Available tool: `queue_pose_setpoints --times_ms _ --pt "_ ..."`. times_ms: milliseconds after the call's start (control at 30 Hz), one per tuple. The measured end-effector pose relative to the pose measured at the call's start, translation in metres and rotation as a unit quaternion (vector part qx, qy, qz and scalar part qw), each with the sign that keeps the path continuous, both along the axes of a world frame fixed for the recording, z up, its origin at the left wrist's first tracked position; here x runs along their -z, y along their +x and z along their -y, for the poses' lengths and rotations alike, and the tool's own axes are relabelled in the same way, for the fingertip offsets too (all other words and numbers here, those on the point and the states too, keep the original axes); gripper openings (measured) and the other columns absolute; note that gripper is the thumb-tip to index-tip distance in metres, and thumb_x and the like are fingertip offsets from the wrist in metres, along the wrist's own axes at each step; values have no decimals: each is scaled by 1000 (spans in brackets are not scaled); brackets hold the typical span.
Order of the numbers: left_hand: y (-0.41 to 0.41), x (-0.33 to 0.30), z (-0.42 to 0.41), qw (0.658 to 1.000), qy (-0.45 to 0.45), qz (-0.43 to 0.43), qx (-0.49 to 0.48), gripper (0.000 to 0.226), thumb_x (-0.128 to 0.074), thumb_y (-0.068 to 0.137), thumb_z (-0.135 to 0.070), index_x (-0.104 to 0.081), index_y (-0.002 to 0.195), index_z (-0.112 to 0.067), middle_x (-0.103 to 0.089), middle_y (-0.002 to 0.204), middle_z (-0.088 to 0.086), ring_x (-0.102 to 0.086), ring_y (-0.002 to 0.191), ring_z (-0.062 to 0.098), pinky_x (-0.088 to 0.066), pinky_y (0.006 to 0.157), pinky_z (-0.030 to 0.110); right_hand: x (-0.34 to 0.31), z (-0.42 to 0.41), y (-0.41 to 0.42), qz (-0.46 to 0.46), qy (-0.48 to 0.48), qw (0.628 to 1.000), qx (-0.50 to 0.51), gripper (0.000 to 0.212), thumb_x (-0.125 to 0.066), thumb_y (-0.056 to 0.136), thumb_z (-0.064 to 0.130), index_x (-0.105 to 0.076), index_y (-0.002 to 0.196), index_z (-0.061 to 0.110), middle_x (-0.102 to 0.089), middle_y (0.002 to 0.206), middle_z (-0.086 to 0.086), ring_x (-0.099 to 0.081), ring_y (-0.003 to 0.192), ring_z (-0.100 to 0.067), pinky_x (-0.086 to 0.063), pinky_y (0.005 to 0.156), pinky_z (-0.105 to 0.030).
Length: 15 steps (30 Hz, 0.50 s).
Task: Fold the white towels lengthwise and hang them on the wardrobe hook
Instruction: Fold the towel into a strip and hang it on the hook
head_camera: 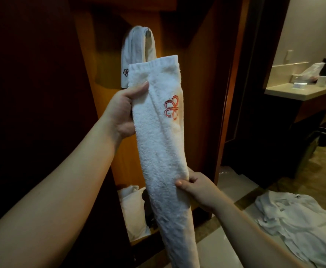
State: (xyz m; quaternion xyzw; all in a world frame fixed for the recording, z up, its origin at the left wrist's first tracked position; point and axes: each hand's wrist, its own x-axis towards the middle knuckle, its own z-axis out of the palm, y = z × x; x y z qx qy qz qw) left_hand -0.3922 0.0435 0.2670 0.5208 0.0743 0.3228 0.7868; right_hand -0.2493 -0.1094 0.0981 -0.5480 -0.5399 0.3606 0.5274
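I hold a white towel (pixel 158 144) with a red flower emblem, folded into a long narrow strip, upright in front of the open wardrobe. My left hand (pixel 122 111) grips its upper left edge, thumb on the front. My right hand (pixel 196 187) pinches its right edge lower down. Behind it, a second white towel (pixel 133 53) hangs folded over the wardrobe hook (pixel 148 32) on the lit wooden back panel; only the hook's tip shows.
A dark wardrobe door (pixel 32 74) stands at left and a wooden frame post (pixel 233 84) at right. White bags or linens (pixel 133 207) sit on the wardrobe floor. Crumpled white cloth (pixel 297 223) lies on the tiled floor at right. A vanity counter (pixel 301 91) is beyond.
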Motion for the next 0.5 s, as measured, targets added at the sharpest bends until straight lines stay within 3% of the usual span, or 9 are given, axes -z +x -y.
queue_pose_setpoints --times_ms 167,300,400,500 --pt "-4 -5 -5 1000 0 6 11 56 -61 92 -20 -49 145 -5 -51 147 20 -52 134 38 -43 110 56 0 -2 8 -55 65 996 38 51 -86 60 66 -83 88 23 -72 115 10 -71 105 -16 -59 83 -31" --pt "-4 -9 -7 999 -24 28 10 55 -56 95 -19 -46 148 -5 -49 149 20 -52 134 38 -39 112 57 -2 -1 1 -49 141 978 146 36 -79 68 63 -81 90 34 -76 101 3 -73 92 -14 -57 73 -25" --pt "-3 -14 -12 998 -51 30 -9 50 -55 98 -18 -50 146 -6 -56 142 22 -58 127 39 -42 109 58 -2 0 0 -11 181 962 203 47 -69 73 77 -75 91 35 -70 91 -2 -68 85 -23 -54 68 -34" --pt "1 -19 -14 997 -69 14 -44 39 -58 97 -17 -58 135 -7 -67 127 21 -67 114 41 -50 96 63 -4 0 0 -13 181 957 226 37 -68 72 75 -65 104 56 -73 100 14 -71 87 -8 -55 67 -21"
